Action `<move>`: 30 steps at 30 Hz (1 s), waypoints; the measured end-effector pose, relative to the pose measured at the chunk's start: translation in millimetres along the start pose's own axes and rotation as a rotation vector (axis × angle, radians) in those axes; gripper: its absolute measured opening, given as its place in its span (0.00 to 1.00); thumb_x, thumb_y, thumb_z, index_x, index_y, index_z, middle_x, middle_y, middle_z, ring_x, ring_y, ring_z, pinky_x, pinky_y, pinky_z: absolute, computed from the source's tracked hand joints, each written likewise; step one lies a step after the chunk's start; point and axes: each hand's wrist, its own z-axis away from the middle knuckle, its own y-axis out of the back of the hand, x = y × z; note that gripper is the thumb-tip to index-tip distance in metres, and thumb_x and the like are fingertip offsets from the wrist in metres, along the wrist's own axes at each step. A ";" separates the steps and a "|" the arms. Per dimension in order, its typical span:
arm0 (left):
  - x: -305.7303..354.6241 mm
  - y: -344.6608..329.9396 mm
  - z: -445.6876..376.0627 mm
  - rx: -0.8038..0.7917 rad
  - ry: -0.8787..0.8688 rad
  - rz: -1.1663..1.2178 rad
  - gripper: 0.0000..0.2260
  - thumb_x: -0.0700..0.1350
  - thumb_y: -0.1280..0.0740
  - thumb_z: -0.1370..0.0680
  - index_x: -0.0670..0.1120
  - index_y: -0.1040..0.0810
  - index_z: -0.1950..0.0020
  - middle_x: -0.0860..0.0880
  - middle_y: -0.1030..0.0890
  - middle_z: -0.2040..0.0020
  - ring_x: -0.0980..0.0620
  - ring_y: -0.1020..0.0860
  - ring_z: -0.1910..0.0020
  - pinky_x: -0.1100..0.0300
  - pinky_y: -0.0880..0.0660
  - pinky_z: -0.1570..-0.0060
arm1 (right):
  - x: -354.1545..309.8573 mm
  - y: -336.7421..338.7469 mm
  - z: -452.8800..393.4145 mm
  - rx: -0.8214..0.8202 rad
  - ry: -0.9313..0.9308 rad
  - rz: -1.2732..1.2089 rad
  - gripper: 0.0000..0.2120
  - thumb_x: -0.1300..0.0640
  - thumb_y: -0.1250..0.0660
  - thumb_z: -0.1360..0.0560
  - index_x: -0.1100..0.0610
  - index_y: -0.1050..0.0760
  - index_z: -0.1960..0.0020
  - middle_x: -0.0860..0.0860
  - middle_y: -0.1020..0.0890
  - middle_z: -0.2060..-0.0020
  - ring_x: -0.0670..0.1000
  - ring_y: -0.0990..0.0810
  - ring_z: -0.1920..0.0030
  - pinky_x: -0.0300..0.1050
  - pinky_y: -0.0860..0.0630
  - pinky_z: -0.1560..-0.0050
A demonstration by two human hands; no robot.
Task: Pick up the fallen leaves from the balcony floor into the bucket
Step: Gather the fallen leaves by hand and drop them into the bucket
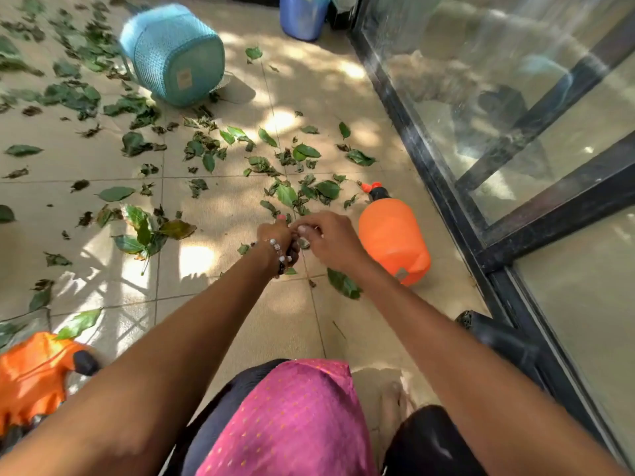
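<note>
Green leaves [292, 194] pass between her pinching left hand [276, 235] and right hand [331, 240]; she should bunch them firmly before reaching the tipped blue bucket [171, 53].

Scattered across the tiled floor [213, 304]: fallen leaves [285, 194], thickest at left and centre. Beyond them, at far left, a woven bucket [171, 53] tipped on its side. Right of the leaves, a pressure sprayer [393, 235] lying beside the sliding glass door [515, 132]. In front of the sprayer, left hand [276, 237] and right hand [331, 240] touching, just above the floor.
</note>
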 end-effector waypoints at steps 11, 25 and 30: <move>62.2 -48.4 26.1 -0.091 -0.114 -0.206 0.16 0.47 0.45 0.17 0.46 0.35 0.65 0.49 0.35 0.70 0.53 0.37 0.79 0.72 0.41 0.83 | 20.1 76.9 -8.4 -0.382 0.163 0.395 0.10 0.62 0.35 0.23 0.62 0.19 0.45 0.56 0.16 0.48 0.55 0.20 0.47 0.41 0.30 0.52; -103.6 -47.0 -68.4 0.154 0.073 0.073 0.22 0.53 0.35 0.21 0.48 0.37 0.72 0.51 0.38 0.81 0.53 0.41 0.83 0.68 0.43 0.79 | 163.4 -98.0 76.3 -0.065 -0.030 0.553 0.28 0.66 0.26 0.39 0.69 0.24 0.39 0.70 0.24 0.41 0.71 0.25 0.40 0.63 0.27 0.40; -109.8 -42.7 -74.6 0.128 0.087 0.241 0.22 0.53 0.36 0.21 0.49 0.38 0.71 0.51 0.40 0.79 0.54 0.44 0.83 0.70 0.45 0.79 | 178.1 -112.4 80.0 0.061 -0.216 0.568 0.32 0.54 0.29 0.27 0.67 0.35 0.28 0.72 0.33 0.33 0.73 0.34 0.34 0.67 0.35 0.35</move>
